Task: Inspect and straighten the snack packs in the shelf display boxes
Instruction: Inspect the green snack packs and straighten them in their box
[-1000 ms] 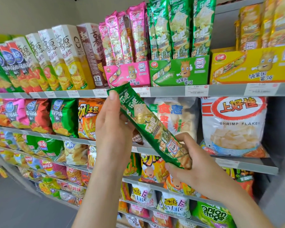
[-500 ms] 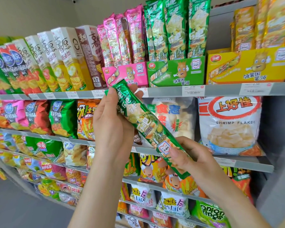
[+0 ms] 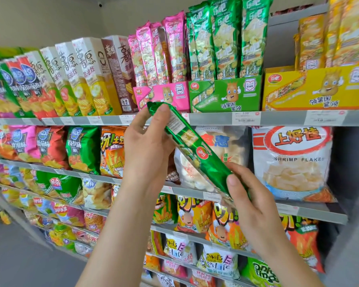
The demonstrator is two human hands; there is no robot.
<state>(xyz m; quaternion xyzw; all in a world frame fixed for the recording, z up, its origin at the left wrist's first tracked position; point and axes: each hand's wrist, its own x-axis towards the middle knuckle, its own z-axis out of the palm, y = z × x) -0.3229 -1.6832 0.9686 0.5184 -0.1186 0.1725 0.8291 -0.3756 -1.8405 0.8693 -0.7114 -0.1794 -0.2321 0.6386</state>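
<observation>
A long green snack pack (image 3: 192, 146) slants in front of the shelves, its back with the white label facing me. My left hand (image 3: 147, 146) grips its upper end, thumb on top. My right hand (image 3: 250, 201) pinches its lower end. On the top shelf stand the green display box (image 3: 224, 94) with upright green packs (image 3: 226, 38), the pink display box (image 3: 170, 96) with pink packs (image 3: 160, 52), and the yellow display box (image 3: 317, 90) with yellow packs (image 3: 336, 38).
Tall chip cartons (image 3: 87, 77) fill the top shelf's left. Below the shelf edge with price tags (image 3: 245, 118) hang chip bags, a large shrimp flakes bag (image 3: 292, 162) and more snack bags on the lower shelves. The grey floor lies at lower left.
The green pack has turned over in my hands: its printed front showed before, its back label shows now. Both hands kept their hold on its ends.
</observation>
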